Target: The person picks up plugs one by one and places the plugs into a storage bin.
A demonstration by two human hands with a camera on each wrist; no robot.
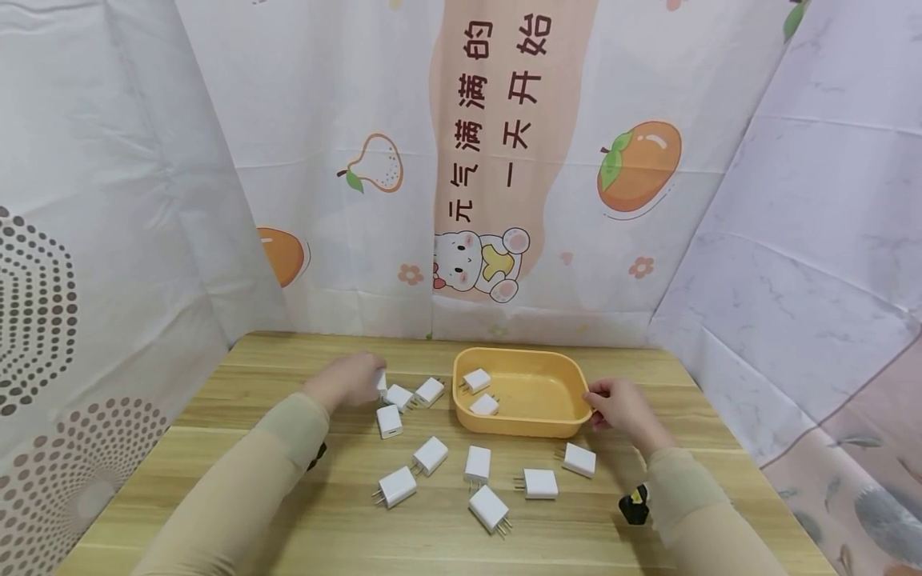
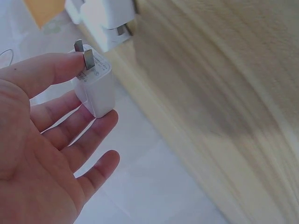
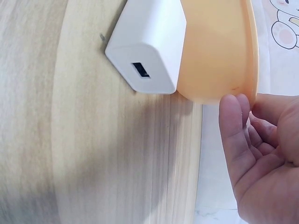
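My left hand (image 1: 350, 379) pinches a white charger plug (image 2: 99, 93) between thumb and fingers, at the left of the table. In the left wrist view, two flat metal prongs of this plug point up beside the thumb. At the other side, my right hand (image 1: 621, 410) grips the right end of a yellow-orange plastic bin (image 1: 526, 430) by its rim. Two white charger plugs (image 1: 477, 380) lie inside the bin at its left end. Close to my left hand are more plugs (image 1: 389, 422) on the table. A plug with a USB port (image 3: 145, 70) looms near in the right wrist view.
Several more white charger plugs (image 1: 430, 456) lie scattered in front of the bin on the wood-grain table (image 1: 346, 512). Patterned curtains (image 1: 346, 240) stand behind and at both sides of the table. Black devices (image 1: 634, 506) sit at the wrists.
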